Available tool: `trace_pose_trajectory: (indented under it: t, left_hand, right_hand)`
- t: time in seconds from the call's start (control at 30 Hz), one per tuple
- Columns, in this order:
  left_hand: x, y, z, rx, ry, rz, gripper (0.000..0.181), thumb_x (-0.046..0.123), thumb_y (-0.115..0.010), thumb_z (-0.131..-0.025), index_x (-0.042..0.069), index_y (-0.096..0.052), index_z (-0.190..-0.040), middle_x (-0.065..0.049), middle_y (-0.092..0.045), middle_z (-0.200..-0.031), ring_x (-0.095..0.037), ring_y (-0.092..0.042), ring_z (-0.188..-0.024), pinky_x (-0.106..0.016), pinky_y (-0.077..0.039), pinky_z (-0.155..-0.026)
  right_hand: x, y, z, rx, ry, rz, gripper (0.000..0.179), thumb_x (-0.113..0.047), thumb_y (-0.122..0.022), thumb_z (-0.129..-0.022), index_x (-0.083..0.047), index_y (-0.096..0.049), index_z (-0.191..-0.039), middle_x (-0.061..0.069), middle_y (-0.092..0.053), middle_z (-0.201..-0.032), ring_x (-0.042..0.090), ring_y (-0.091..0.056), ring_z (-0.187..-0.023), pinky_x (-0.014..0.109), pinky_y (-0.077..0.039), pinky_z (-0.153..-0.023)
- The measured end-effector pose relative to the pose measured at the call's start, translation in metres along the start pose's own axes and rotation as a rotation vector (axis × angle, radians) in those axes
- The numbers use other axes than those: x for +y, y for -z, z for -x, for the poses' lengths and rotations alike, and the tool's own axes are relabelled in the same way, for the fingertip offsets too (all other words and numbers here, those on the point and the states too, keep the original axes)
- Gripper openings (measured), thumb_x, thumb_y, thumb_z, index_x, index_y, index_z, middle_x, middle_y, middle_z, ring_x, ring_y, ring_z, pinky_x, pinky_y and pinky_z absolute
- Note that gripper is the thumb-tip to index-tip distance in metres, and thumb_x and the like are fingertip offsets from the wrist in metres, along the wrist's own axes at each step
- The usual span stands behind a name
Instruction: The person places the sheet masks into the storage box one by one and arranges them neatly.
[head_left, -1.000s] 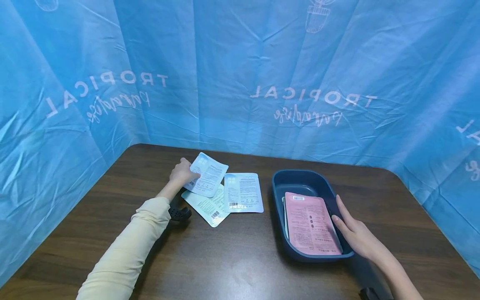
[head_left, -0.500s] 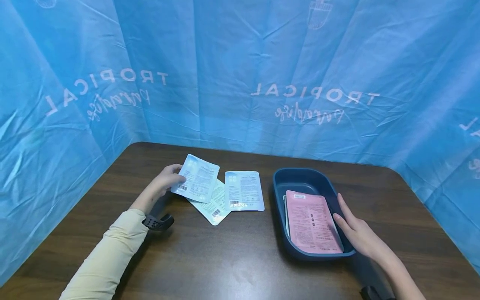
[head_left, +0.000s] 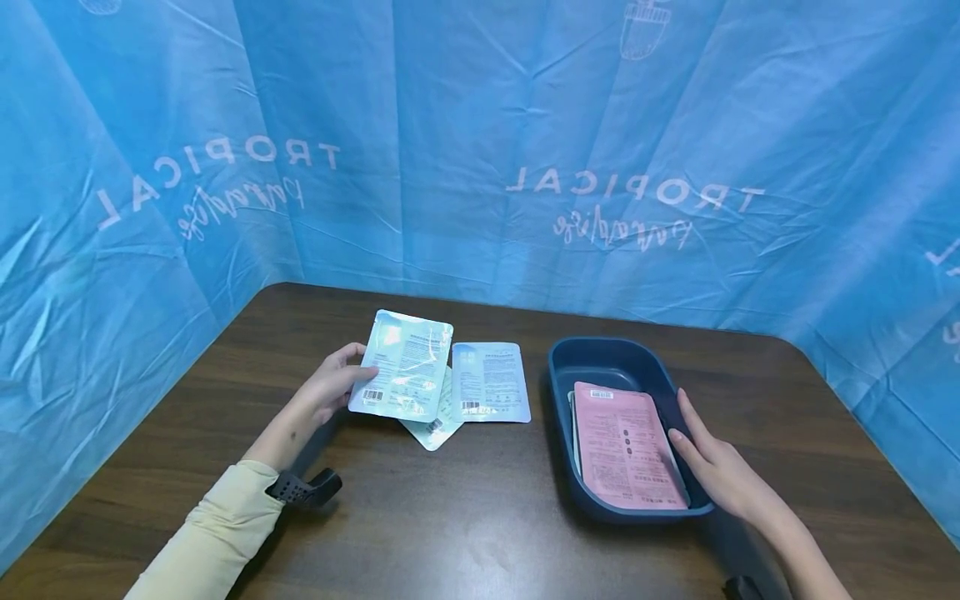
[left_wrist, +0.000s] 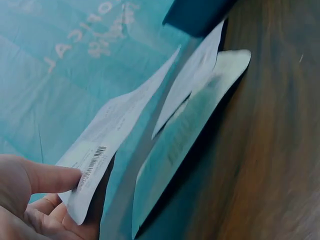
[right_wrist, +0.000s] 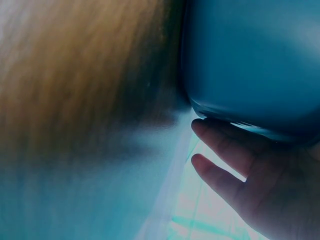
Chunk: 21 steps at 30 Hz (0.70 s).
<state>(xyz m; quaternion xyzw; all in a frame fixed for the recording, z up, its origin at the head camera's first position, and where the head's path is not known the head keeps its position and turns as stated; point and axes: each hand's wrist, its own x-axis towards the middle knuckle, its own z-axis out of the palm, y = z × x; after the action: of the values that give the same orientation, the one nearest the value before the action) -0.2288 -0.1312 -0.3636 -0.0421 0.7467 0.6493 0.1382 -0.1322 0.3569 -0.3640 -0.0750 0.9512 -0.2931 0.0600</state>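
My left hand [head_left: 341, 383] pinches a pale blue face mask sachet [head_left: 405, 367] by its left edge, thumb on the printed face near the barcode. In the left wrist view the held sachet [left_wrist: 117, 117] is raised and tilted. Beneath it lies a pale green sachet [head_left: 437, 425], mostly covered in the head view. Beside that a light blue sachet [head_left: 491, 383] lies flat on the table. My right hand [head_left: 720, 471] holds the right side of a dark blue basin [head_left: 600, 354], thumb over the rim and fingers along the outer wall. A pink sachet [head_left: 630, 450] tops the stack inside.
The brown wooden table [head_left: 450, 517] has a blue printed curtain [head_left: 465, 167] around its back and sides. Black straps [head_left: 303, 487] are worn on the wrists. The basin stands right of the loose sachets.
My left hand has drawn back toward the lower left with the sachet, then turned it more upright and slightly right. My right hand stays at the basin.
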Motion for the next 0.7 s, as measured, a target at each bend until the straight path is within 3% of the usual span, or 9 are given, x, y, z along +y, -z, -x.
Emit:
trace_pose_trajectory:
  t: [0.23, 0.7]
  left_hand:
    - [0.004, -0.011, 0.014, -0.066, -0.050, 0.061, 0.018, 0.009, -0.045, -0.099, 0.002, -0.041, -0.115, -0.011, -0.063, -0.100, -0.021, -0.065, -0.082, -0.032, -0.051, -0.065]
    - [0.013, -0.038, 0.031, -0.151, -0.101, 0.091, 0.022, 0.009, -0.048, -0.097, -0.002, -0.041, -0.115, -0.012, -0.065, -0.094, -0.023, -0.067, -0.077, -0.030, -0.052, -0.058]
  right_hand:
    - [0.000, 0.000, 0.000, -0.001, 0.011, -0.007, 0.069, -0.035, -0.036, -0.102, -0.006, 0.007, -0.148, 0.036, -0.014, -0.144, 0.058, -0.023, -0.122, 0.068, -0.024, -0.091]
    - [0.001, 0.001, -0.001, -0.010, 0.013, -0.016, 0.069, -0.035, -0.034, -0.102, -0.007, 0.009, -0.148, 0.036, -0.013, -0.144, 0.059, -0.022, -0.123, 0.069, -0.025, -0.090]
